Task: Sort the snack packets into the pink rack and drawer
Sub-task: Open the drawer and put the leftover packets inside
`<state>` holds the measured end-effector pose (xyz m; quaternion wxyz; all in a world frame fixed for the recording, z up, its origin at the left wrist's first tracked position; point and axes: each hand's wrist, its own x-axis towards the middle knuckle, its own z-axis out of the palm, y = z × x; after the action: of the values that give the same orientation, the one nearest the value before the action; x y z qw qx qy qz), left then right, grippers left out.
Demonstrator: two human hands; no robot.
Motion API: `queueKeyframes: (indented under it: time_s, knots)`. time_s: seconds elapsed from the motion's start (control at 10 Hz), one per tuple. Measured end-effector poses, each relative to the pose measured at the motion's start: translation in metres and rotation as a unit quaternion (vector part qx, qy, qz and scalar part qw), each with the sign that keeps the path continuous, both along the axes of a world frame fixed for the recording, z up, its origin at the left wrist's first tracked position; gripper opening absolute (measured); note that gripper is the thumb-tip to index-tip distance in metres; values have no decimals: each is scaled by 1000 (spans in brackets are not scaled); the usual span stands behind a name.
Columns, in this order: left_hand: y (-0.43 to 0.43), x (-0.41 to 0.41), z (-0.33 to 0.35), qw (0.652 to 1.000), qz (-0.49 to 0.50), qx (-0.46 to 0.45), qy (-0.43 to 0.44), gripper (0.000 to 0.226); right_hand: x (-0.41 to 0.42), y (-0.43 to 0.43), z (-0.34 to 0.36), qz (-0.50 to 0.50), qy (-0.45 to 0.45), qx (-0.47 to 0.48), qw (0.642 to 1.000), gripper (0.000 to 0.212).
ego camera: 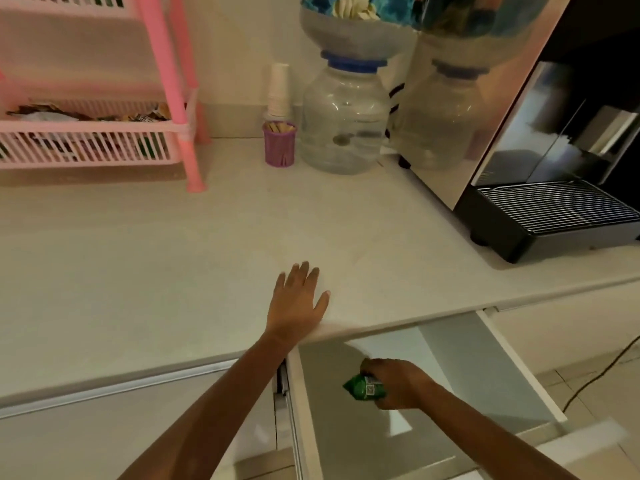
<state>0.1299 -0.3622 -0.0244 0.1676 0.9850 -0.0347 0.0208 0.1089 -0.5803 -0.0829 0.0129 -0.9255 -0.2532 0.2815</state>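
Right hand (398, 384) gripping green packet (363, 388) over drawer (305, 410), pink rack (86, 127), jar (344, 119) beyond

Under the flat fingers (302, 276) of the left hand (298, 301) the counter (156, 271) is a pale, smooth, matt slab, perhaps stone or laminate. Pinched in the curled fingers of the right hand (400, 382), the green packet (363, 389) is glossy plastic film, and the drawer (306, 414) beneath them is smooth white board with a soft sheen. Far beyond the left fingertips stand a slatted pink plastic rack (86, 147), a clear plastic bottle (343, 123) and a machine (467, 116) with a mirror-bright metal side and a wire grille (561, 206).
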Motion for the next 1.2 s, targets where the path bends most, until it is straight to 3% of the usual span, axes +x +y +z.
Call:
queueKeyframes:
  time_s: [0.1,0.2,0.4,0.7,0.9,1.1,1.2]
  knots:
    - [0,2,-5,1000,12,-23,-2,56,15,6,-31,45,4,-103,994,45]
    - [1,2,-7,1000,14,-13,-19,55,23,12,-58,74,6,-198,977,57]
    - [2,4,-10,1000,11,-4,-23,55,24,19,-97,90,3,-259,962,88]
    - [2,5,-12,1000,13,-3,-20,55,13,31,-79,56,11,-179,982,67]
    - [3,0,-8,999,8,-25,-24,50,12,52,17,-2,27,-24,999,40]
    - [18,-12,-2,999,-9,-18,-31,49,2,87,109,-47,62,81,994,32]
    - [42,-21,1,999,-4,-1,-39,47,2,114,131,-70,28,153,985,24]
